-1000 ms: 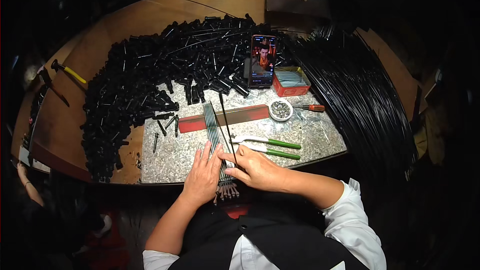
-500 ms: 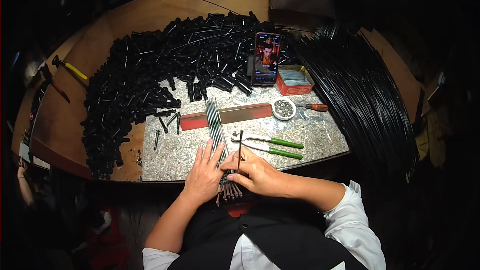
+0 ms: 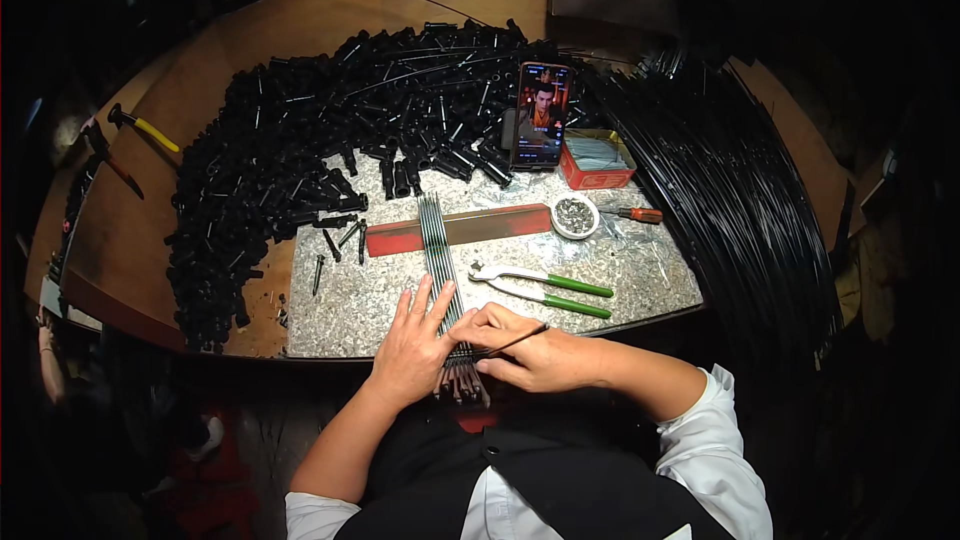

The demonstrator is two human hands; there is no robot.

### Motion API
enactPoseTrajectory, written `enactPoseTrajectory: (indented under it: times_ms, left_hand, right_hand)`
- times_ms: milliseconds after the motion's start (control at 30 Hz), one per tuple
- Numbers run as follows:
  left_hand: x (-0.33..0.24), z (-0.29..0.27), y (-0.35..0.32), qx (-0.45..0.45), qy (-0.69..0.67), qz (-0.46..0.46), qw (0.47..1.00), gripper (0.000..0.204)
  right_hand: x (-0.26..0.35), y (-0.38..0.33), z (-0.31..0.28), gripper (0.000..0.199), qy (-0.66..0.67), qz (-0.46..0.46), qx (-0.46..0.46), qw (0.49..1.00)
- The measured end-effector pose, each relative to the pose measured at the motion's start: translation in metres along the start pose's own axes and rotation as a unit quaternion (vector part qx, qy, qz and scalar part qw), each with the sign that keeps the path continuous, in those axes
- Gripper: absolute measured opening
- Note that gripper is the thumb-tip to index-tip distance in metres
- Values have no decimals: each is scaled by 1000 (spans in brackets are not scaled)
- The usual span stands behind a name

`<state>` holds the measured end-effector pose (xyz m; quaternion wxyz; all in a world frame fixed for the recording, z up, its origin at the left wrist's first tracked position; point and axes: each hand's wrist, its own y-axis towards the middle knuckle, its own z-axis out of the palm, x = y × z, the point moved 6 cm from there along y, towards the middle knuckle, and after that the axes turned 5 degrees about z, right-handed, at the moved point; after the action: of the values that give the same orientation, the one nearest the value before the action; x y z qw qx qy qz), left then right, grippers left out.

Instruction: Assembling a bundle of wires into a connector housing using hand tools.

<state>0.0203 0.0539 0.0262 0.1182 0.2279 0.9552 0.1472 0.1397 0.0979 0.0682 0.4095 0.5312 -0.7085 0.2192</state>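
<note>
A row of thin metal rods (image 3: 440, 250) lies side by side, running from the granite slab over its near edge toward my body. Their near ends are dark and knobbed. My left hand (image 3: 412, 345) rests on the rods from the left, fingers stretched out and slightly spread. From the right, my right hand (image 3: 525, 352) is closed beside my left fingertips, low over the rods. A thin dark stick (image 3: 522, 338) juts from its grip, slanting up to the right; the pinching fingertips are partly hidden. Beneath the rods' far part lies a red and brown bar (image 3: 500, 226).
Green-handled pincers (image 3: 560, 295) lie right of the rods. Behind them are a bowl of small metal pieces (image 3: 574, 216), a screwdriver (image 3: 640, 214), a red box (image 3: 598, 175) and a propped phone (image 3: 540, 115). Black tubular parts (image 3: 300, 140) heap leftward; long black rods (image 3: 740, 180) fill the right.
The dark stick in my right hand has swung from upright to slanting rightward. My right hand has shifted slightly right; my left hand stays on the rods.
</note>
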Motion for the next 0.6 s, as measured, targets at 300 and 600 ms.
enactPoseTrajectory:
  times_ms: [300, 600]
  left_hand:
    - [-1, 5, 1, 28, 52, 3, 998, 62]
    - [-3, 5, 5, 9, 36, -7, 999, 72]
  right_hand:
    - [-26, -17, -52, 47, -399, 105, -142, 900]
    - [-58, -37, -71, 19, -501, 179, -90, 842]
